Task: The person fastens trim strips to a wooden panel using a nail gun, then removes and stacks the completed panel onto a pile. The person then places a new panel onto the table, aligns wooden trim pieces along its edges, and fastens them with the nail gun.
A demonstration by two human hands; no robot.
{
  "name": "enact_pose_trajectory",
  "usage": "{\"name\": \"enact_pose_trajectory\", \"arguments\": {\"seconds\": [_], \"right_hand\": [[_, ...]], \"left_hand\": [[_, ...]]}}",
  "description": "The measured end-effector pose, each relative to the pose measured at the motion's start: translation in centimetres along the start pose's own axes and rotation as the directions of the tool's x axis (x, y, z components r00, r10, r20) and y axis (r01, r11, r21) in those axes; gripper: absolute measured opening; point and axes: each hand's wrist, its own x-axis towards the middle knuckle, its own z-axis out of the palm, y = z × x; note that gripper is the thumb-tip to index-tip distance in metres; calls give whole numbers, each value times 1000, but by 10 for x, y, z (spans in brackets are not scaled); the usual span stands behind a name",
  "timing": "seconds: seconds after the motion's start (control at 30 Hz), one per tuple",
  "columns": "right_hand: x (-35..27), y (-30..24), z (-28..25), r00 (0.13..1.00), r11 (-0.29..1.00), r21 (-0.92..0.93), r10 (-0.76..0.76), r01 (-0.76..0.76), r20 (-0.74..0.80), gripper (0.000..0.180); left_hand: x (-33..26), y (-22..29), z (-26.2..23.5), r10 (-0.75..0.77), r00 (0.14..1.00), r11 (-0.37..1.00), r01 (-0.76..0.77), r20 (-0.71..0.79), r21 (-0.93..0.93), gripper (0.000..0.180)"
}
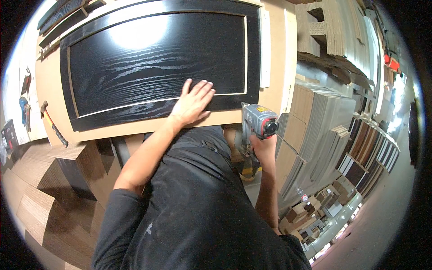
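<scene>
A black wood-grain door panel [153, 76] with a raised frame and pale strips along its inner edges lies flat on a tan board [148, 130]. My left hand [193, 102] rests flat across the panel's near rail, fingers spread. In my right hand [264, 146] is a grey and red nail gun [260, 120], gripped by its handle. The gun's nose reaches close to the panel's near right corner; whether it touches is unclear. A bright light reflection covers part of the panel's far side.
A hammer [53, 123] with an orange and black handle lies left of the panel, near a blue tool [24, 112]. Stacks of flat boards [310, 117] stand to the right. Brown stacked panels [67, 180] fill the lower left. A white strip [265, 49] runs beside the panel.
</scene>
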Motion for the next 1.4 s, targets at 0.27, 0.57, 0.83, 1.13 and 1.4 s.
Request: {"name": "enact_pose_trajectory", "arguments": {"seconds": [0.27, 0.57, 0.83, 1.13, 1.4], "right_hand": [[-1, -57, 29, 995, 993, -120, 14, -2, 94, 16], [0, -72, 43, 993, 974, -214, -48, 70, 107, 13], [3, -76, 48, 974, 962, -242, -76, 128, 212, 16], [2, -92, 53, 978, 936, -352, 58, 17, 201, 18], [4, -107, 57, 959, 895, -435, 206, -103, 196, 20]], "left_hand": [[-83, -49, -12, -136, 987, 989, 141, -81, 52, 67], [-83, -50, -14, -118, 985, 992, 122, -128, 27, 63], [-84, -51, -11, -133, 986, 990, 136, -106, 29, 63], [-84, -51, -10, -140, 985, 990, 141, -100, 9, 64], [-84, -51, -10, -136, 986, 990, 138, -101, 9, 64]]}}
